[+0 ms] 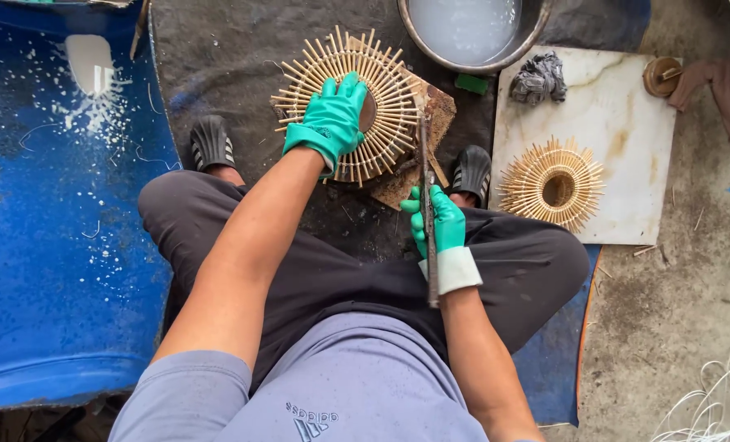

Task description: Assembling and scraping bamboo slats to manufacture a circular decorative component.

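Observation:
My left hand (332, 119), in a green glove, presses down on a round sunburst ring of bamboo sticks (389, 82) that lies on a brown wooden block (438, 115) on the ground. In my right hand (437, 219), also gloved in green, is a long dark metal blade (425, 164) gripped by its handle. The blade's tip rests against the ring's right edge. I sit with my legs apart, black sandals on both feet.
A second bamboo sunburst ring (553, 184) lies on a white marble slab (627, 106) at right, with a grey rag (538, 78) and a small round spool (662, 75). A metal basin of cloudy water (467, 33) stands at top. A blue tarp (54, 245) covers the left.

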